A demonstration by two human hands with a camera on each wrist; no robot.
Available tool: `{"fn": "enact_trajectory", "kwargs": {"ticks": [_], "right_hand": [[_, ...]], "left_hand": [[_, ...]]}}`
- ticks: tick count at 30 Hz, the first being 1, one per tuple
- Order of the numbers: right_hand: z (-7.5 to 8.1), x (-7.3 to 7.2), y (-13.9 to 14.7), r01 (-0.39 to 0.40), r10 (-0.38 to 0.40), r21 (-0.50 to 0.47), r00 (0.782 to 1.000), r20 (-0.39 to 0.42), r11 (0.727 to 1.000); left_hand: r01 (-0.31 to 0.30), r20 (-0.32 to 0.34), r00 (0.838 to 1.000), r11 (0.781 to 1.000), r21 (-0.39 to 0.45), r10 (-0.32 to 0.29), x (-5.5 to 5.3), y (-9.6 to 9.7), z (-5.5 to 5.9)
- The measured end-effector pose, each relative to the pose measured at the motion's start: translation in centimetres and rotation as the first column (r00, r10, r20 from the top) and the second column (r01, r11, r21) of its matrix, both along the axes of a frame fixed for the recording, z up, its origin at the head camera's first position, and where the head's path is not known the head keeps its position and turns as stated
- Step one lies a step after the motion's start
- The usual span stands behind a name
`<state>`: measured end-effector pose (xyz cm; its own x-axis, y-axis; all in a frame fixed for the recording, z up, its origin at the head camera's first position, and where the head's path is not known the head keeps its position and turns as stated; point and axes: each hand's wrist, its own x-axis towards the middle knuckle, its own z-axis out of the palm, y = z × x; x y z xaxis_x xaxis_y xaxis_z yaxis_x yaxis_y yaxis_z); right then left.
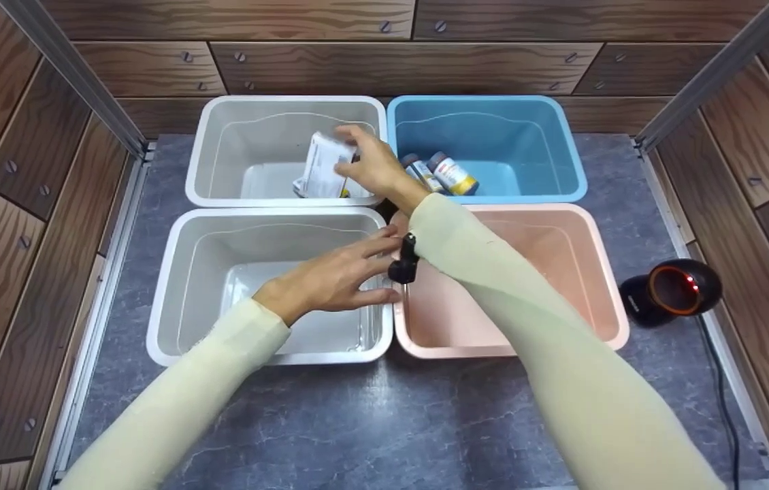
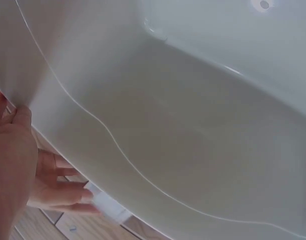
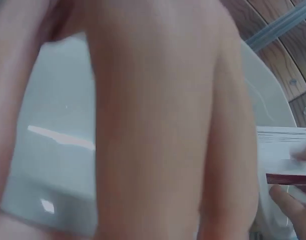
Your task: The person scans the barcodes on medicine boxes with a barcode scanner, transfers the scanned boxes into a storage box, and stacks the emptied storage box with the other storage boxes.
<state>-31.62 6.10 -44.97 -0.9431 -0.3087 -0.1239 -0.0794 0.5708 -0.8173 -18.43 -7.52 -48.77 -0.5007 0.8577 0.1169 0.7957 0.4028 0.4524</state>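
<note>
Find white carton (image 1: 324,169) tilted inside the upper pale grey bin (image 1: 289,99) at upper left-centre of the frame. Looks stiff and light; probably slips easily and dents at the corners. Best to take by opposite side edges, pressing gently. At centre, note left hand (image 1: 333,275) with fingers straight and spread, showing no grip. Higher right, note right hand (image 1: 374,163) with thumb and forefinger apart at carton's right edge; cannot tell whether clamped on it. At upper right-centre, find two bottles (image 1: 454,174) in blue bin (image 1: 473,99).

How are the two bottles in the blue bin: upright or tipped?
Tipped: both bottles lie slanted in the blue bin, labelled sides facing upward.
</note>
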Motion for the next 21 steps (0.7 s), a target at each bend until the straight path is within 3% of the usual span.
{"fn": "enact_trajectory", "kwargs": {"ticks": [4,13,17,21], "right_hand": [[-0.1,0.1,1.7,-0.069,0.069,-0.055,0.998,-0.007,0.996],[0.2,2.3,8.7,-0.099,0.115,-0.209,0.991,0.069,0.973],[0.5,4.0,12.8,-0.161,0.178,-0.145,0.978,0.108,0.976],[0.4,5.7,16.4,-0.28,0.287,-0.063,0.945,0.157,0.958]], "left_hand": [[0.011,0.01,1.0,1.0,0.013,-0.011,0.0,0.1,-0.1],[-0.019,0.055,0.998,1.0,-0.005,0.02,0.2,-0.1,0.3],[-0.023,0.059,0.998,1.0,-0.016,0.024,0.3,-0.1,0.4],[-0.026,0.061,0.998,0.999,-0.023,0.027,0.2,-0.1,0.3]]}}
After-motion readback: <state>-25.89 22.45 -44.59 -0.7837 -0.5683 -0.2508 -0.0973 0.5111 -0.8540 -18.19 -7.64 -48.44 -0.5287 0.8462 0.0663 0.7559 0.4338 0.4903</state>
